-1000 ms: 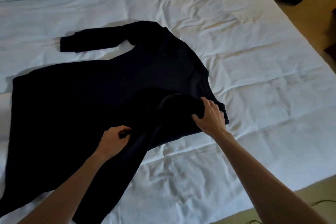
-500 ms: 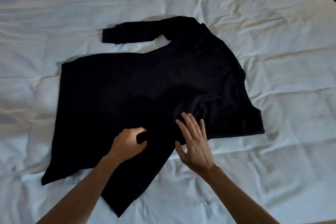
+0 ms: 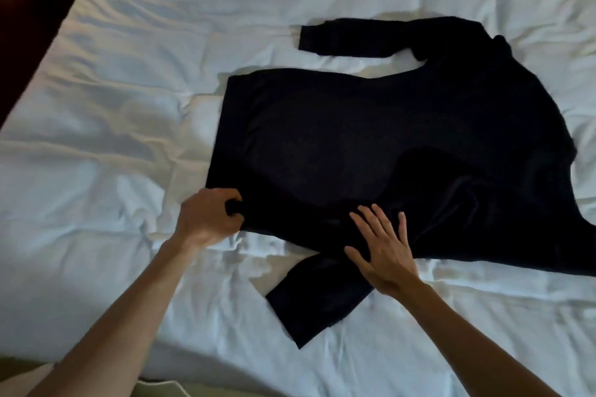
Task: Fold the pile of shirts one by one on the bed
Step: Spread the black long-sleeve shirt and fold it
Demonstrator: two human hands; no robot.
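Note:
A black long-sleeved shirt (image 3: 371, 145) lies spread on the white bed (image 3: 129, 113), its neck toward the right. One sleeve stretches out at the far side. The other sleeve is folded across the body and its cuff end sticks out over the near edge. My left hand (image 3: 208, 219) grips the shirt's near hem corner in a fist. My right hand (image 3: 383, 251) presses flat with spread fingers on the folded sleeve at the shirt's near edge.
The rumpled white sheet covers the whole bed. A dark headboard or wall (image 3: 29, 10) rises at the upper left corner. The bed's near edge (image 3: 161, 380) runs along the bottom left.
My left hand has slid left along the near edge to the hem corner, still gripping cloth. My right hand has stayed flat on the folded sleeve. The camera has swung left.

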